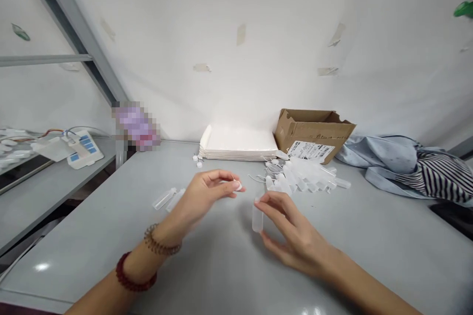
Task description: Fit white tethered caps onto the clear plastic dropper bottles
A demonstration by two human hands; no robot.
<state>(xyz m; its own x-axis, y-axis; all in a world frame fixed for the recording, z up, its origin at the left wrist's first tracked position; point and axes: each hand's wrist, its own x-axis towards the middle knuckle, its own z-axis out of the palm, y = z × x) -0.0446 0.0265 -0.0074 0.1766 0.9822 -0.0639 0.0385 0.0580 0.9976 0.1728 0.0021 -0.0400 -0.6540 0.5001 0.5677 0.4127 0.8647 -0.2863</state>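
Between the thumb and fingertips of my left hand is a small white cap. A short translucent plastic tube stands upright in my right hand, pinched between thumb and fingers. The cap and the tube are apart, the cap above and to the left. Two similar clear tubes lie on the table left of my left hand, partly hidden by it. Beyond my right hand is a pile of translucent tubes with thin white strands at its left side. Two small white caps lie farther back.
A stack of white padded envelopes rests against the wall beside an open cardboard box. Blue and striped cloth is bunched at the right. On a side surface at the left lies a white and blue device with wires. The grey table extends around my hands.
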